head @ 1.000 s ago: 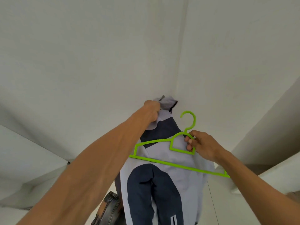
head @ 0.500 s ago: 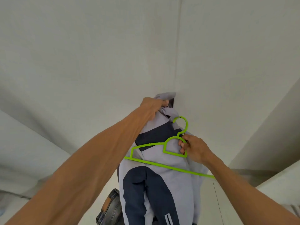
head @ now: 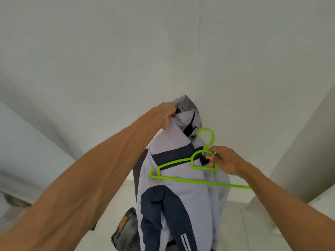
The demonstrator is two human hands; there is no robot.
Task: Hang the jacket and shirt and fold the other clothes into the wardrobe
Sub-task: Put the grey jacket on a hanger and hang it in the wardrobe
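Jacket (head: 181, 178): soft matt cloth, pale lavender-grey with navy panels, lightly creased, bunched at the collar in the left hand (head: 165, 115). Hanger (head: 188, 171): smooth lime-green plastic, slight sheen, pinched at the neck by the right hand (head: 224, 161). Jeans (head: 126, 230) below: coarse faded grey denim with tan leather-look patch; walls (head: 90, 51) matt white, faintly textured.

Two plain white walls (head: 90, 51) meet at a vertical corner seam (head: 199, 51). Pale slanted panels (head: 308, 151) flank both sides. Lighting is soft and even.
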